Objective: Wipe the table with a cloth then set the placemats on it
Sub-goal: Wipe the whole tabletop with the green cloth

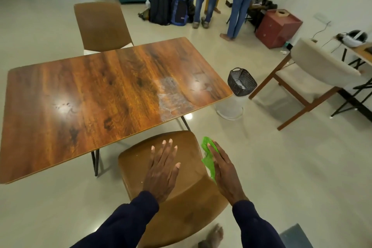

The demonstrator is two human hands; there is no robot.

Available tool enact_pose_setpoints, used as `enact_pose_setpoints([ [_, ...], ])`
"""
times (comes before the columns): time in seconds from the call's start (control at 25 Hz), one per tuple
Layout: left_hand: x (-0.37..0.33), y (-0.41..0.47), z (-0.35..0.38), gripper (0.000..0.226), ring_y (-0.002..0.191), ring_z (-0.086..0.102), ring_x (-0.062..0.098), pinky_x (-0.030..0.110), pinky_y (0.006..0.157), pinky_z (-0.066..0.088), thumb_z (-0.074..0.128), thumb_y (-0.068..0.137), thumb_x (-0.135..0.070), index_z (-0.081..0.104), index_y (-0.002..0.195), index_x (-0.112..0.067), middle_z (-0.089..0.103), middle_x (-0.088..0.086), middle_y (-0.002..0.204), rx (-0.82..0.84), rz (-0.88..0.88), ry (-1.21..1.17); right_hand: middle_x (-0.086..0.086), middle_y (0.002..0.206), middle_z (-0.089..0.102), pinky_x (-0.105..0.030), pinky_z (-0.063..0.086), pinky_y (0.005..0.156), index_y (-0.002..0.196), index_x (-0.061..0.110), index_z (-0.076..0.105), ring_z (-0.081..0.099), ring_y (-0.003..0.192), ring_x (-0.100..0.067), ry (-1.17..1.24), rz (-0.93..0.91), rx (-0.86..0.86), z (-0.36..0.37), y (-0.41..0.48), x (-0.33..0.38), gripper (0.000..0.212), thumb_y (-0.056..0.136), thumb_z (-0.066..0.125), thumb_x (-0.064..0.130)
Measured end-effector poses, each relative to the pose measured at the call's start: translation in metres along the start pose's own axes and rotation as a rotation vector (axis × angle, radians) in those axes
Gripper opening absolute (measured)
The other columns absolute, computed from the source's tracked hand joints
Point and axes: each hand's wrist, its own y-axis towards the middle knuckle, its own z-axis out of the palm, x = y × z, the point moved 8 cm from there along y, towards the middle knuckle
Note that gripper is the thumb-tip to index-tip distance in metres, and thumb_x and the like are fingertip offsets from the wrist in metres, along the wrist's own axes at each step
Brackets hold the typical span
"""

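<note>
Wooden table [80, 96] shows a whitish smear [173, 96] near its right end, so wiping appears outstanding. Your right hand [223, 173] holds the green cloth [208, 159] beside the chair [181, 207]. Your left hand [163, 169] is spread and empty. No placemats visible.

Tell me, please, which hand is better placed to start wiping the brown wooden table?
Right. The right hand holds the crumpled green cloth, and the whitish smear lies toward the right of the wooden table; the left hand rests flat on the brown chair.

green cloth [207, 164] half hidden by right hand [225, 175], table [84, 90] corner cropped left
</note>
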Motion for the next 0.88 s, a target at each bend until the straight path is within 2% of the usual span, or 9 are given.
enact_pose_setpoints([
  [0.08, -0.021, 0.015, 0.014, 0.058, 0.161, 0.023, 0.029, 0.058, 0.126, 0.019, 0.025, 0.112, -0.04, 0.037, 0.162, -0.012, 0.027, 0.011, 0.172, -0.004, -0.031, 0.018, 0.009, 0.171, 0.024, -0.036, 0.042, 0.119, 0.163, 0.03, 0.035, 0.04, 0.152, -0.02, 0.016, -0.037, 0.039, -0.012, 0.014, -0.027, 0.065, 0.109, 0.013, 0.059],
  [0.2, -0.059, 0.043, 0.037, 0.059, 0.161, 0.023, 0.029, 0.057, 0.126, 0.017, 0.024, 0.112, -0.041, 0.039, 0.161, -0.012, 0.027, 0.011, 0.172, -0.009, -0.091, 0.046, 0.009, 0.171, 0.024, -0.044, 0.043, 0.12, 0.164, 0.032, 0.033, 0.036, 0.154, -0.019, 0.041, -0.067, 0.089, -0.042, 0.039, -0.074, 0.054, 0.112, 0.023, 0.046],
  [0.36, -0.112, 0.077, 0.055, 0.058, 0.161, 0.021, 0.027, 0.056, 0.129, 0.012, 0.026, 0.112, -0.039, 0.04, 0.161, -0.012, 0.028, 0.01, 0.172, -0.077, -0.174, 0.067, 0.01, 0.168, 0.026, -0.039, 0.039, 0.122, 0.164, 0.03, 0.032, 0.038, 0.152, -0.017, 0.066, -0.152, 0.102, -0.096, 0.068, -0.112, 0.07, 0.107, 0.01, 0.065],
  [0.56, -0.152, 0.117, 0.079, 0.057, 0.162, 0.018, 0.027, 0.054, 0.131, 0.006, 0.034, 0.109, -0.034, 0.04, 0.161, -0.012, 0.026, 0.01, 0.173, -0.103, -0.264, 0.086, 0.004, 0.167, 0.032, -0.04, 0.041, 0.12, 0.161, 0.02, 0.041, 0.041, 0.15, -0.021, 0.105, -0.233, 0.147, -0.132, 0.113, -0.145, 0.077, 0.107, 0.012, 0.067],
  [0.64, -0.158, 0.131, 0.087, 0.056, 0.161, 0.021, 0.028, 0.055, 0.13, 0.009, 0.035, 0.109, -0.033, 0.041, 0.16, -0.011, 0.027, 0.01, 0.172, -0.126, -0.28, 0.109, 0.007, 0.167, 0.03, -0.039, 0.04, 0.122, 0.161, 0.021, 0.041, 0.04, 0.15, -0.019, 0.111, -0.282, 0.175, -0.132, 0.134, -0.155, 0.07, 0.11, 0.016, 0.061],
  [0.76, -0.15, 0.159, 0.098, 0.055, 0.161, 0.021, 0.028, 0.056, 0.129, 0.012, 0.035, 0.109, -0.032, 0.041, 0.16, -0.011, 0.028, 0.011, 0.172, -0.148, -0.356, 0.088, 0.011, 0.168, 0.027, -0.042, 0.04, 0.122, 0.163, 0.028, 0.036, 0.038, 0.152, -0.018, 0.101, -0.306, 0.264, -0.121, 0.171, -0.167, 0.051, 0.113, 0.03, 0.037],
  [0.88, -0.138, 0.196, 0.123, 0.055, 0.162, 0.018, 0.027, 0.058, 0.128, 0.014, 0.031, 0.111, -0.033, 0.039, 0.16, -0.01, 0.027, 0.01, 0.173, -0.138, -0.397, 0.089, 0.012, 0.167, 0.026, -0.039, 0.039, 0.123, 0.164, 0.026, 0.035, 0.037, 0.151, -0.014, 0.041, -0.377, 0.275, -0.114, 0.21, -0.179, 0.052, 0.113, 0.033, 0.034],
])
